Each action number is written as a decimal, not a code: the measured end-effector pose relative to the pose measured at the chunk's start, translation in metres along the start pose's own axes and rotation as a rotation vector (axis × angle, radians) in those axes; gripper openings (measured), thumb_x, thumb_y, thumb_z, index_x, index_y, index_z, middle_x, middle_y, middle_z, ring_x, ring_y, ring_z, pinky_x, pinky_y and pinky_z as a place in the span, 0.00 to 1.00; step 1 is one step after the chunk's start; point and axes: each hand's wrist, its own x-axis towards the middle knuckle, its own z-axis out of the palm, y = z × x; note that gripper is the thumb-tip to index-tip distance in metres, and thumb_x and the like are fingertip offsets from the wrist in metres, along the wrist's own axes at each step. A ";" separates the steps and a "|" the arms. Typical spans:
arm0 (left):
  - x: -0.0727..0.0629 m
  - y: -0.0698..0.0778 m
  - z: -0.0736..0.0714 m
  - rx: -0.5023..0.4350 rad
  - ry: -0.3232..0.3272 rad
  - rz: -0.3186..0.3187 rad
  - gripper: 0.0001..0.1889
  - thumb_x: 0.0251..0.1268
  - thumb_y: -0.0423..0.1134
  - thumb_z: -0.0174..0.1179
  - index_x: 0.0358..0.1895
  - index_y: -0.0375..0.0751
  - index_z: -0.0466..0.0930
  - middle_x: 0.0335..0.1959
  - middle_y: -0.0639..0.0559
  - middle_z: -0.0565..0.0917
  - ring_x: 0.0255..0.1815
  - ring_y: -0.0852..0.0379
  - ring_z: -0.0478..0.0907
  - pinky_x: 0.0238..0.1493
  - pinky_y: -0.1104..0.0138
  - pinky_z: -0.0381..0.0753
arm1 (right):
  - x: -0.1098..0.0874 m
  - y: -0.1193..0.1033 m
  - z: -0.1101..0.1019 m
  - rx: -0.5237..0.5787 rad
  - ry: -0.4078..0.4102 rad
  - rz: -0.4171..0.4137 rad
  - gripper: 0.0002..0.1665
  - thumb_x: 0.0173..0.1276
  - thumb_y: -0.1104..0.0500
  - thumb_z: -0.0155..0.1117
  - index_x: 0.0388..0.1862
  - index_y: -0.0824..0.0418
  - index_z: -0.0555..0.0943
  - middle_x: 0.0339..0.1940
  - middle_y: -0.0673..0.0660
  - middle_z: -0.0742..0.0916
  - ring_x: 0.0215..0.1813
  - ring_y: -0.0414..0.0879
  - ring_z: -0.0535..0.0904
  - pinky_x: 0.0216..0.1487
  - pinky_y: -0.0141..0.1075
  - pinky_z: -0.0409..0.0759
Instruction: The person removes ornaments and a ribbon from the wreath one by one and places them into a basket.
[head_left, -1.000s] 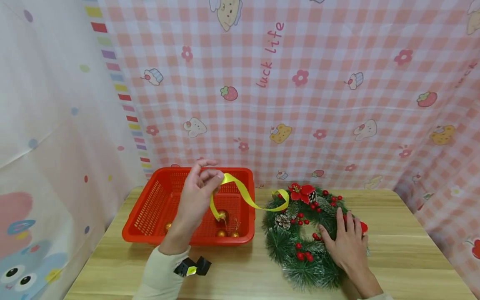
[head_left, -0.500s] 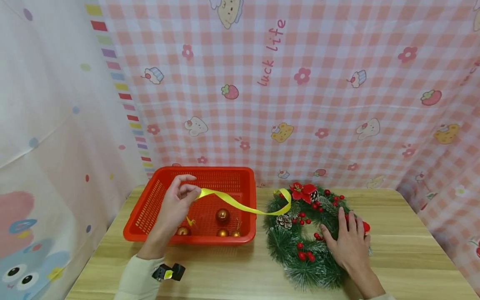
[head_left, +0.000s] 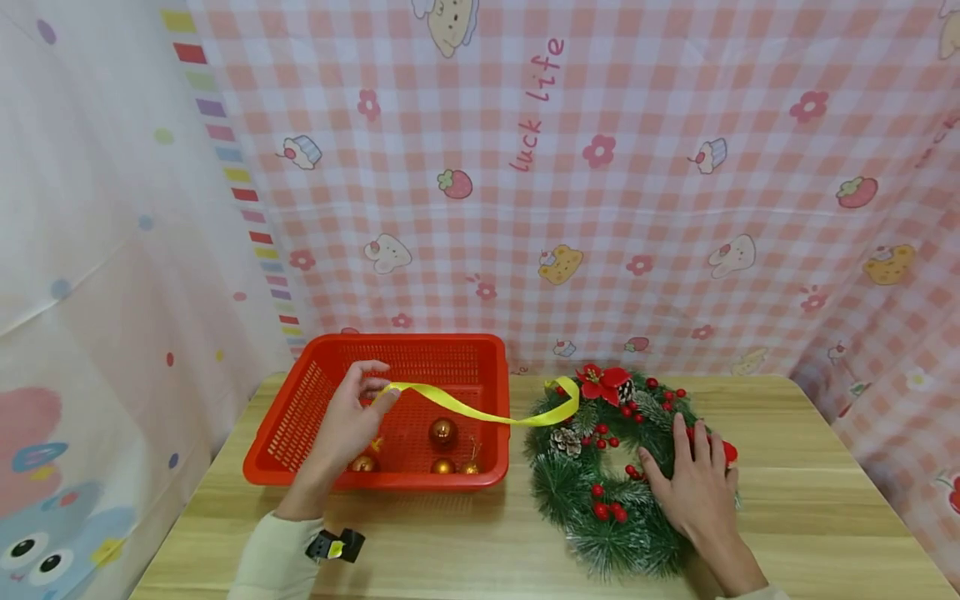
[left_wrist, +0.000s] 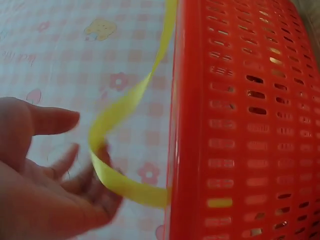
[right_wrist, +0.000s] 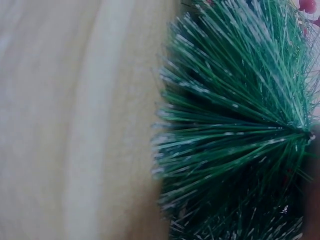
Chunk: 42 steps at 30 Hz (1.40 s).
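My left hand (head_left: 351, 423) is over the left part of the red basket (head_left: 495, 400). In the left wrist view its thumb stands apart from its fingers (left_wrist: 97, 205), and a yellow ribbon (left_wrist: 135, 190) bends across the fingertips. From there the ribbon (head_left: 457, 406) runs right to a curl above the wreath's left edge; its other end drops into the basket. My right hand (head_left: 697, 492) rests with spread fingers on the right side of the green wreath (head_left: 615, 542). That wreath bears a red flower (head_left: 602, 383), a pine cone (head_left: 566, 442) and red berries (head_left: 609, 511).
Several gold-brown balls, one of them a shiny ball (head_left: 442, 431), lie in the basket. Basket and wreath stand side by side on a wooden table (head_left: 480, 550). A checked cloth (head_left: 480, 225) hangs behind them, and a pale curtain (head_left: 112, 275) hangs at the left.
My left hand has moved left and down over the basket, and the ribbon's left part has shifted with it. My right hand has stayed on the wreath.
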 end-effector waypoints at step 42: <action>0.018 0.032 0.131 0.261 -0.128 -0.021 0.25 0.64 0.34 0.66 0.62 0.42 0.69 0.31 0.49 0.79 0.27 0.53 0.75 0.28 0.61 0.73 | 0.000 0.000 -0.001 0.003 -0.033 0.017 0.53 0.73 0.30 0.45 0.79 0.66 0.51 0.76 0.78 0.55 0.75 0.76 0.45 0.61 0.78 0.49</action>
